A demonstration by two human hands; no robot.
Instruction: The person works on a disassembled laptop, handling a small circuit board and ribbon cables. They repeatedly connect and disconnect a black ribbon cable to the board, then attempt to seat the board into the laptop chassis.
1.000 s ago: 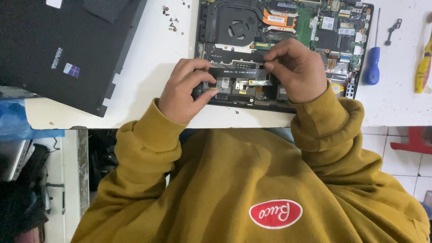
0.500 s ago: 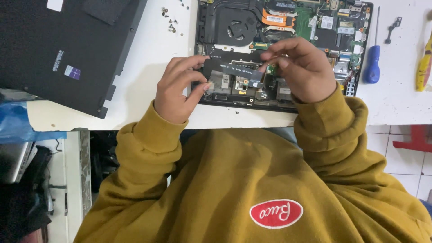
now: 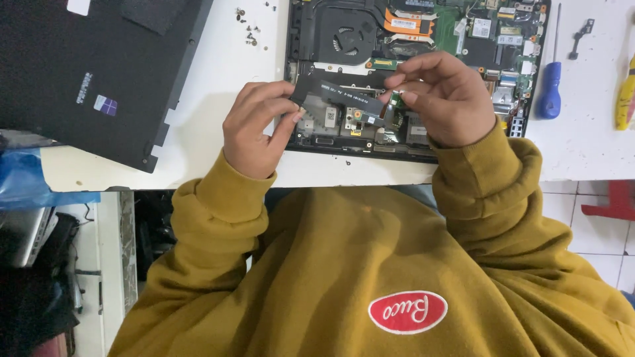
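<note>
An opened laptop (image 3: 344, 30) lies on the white table (image 3: 218, 86), its fan and green circuit boards exposed. Above its near edge I hold a flat black strip (image 3: 344, 96) with a small green board at its right end. My left hand (image 3: 254, 132) pinches the strip's left end between thumb and fingers. My right hand (image 3: 446, 99) pinches the right end at the green board. The strip hangs slightly tilted, just clear of the laptop. My mustard sleeves fill the lower part of the view.
A black laptop bottom cover (image 3: 99, 73) lies at the left. Several loose screws (image 3: 248, 30) sit between it and the laptop. A blue-handled screwdriver (image 3: 549, 92), a small metal bracket (image 3: 582, 30) and a yellow tool (image 3: 625, 99) lie at the right. Blue plastic (image 3: 26, 178) hangs off the table's left edge.
Both hands have lifted the black strip off the laptop's near edge and carried it a little away from me. The left hand's fingers have loosened to a pinch on its end.
</note>
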